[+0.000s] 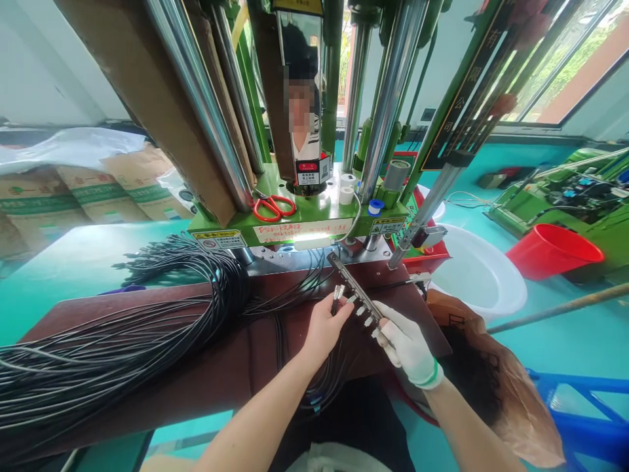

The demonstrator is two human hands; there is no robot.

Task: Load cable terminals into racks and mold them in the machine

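My bare left hand [324,324] pinches a small metal cable plug [337,296] at its fingertips, just left of a long dark fixture bar [350,283]. My right hand [407,344], in a white glove, grips the near end of that bar, which slants up toward the green moulding machine [314,219]. Several metal plugs stick out along the bar's side. Thin black cables [295,288] run from the plugs across the dark brown table [162,387].
A thick bundle of black cables [122,321] lies on the table's left. Red scissors [272,206] and tape rolls [346,190] rest on the machine's ledge. A white basin [479,275], a red tub [553,249] and a brown paper bag [496,380] stand right.
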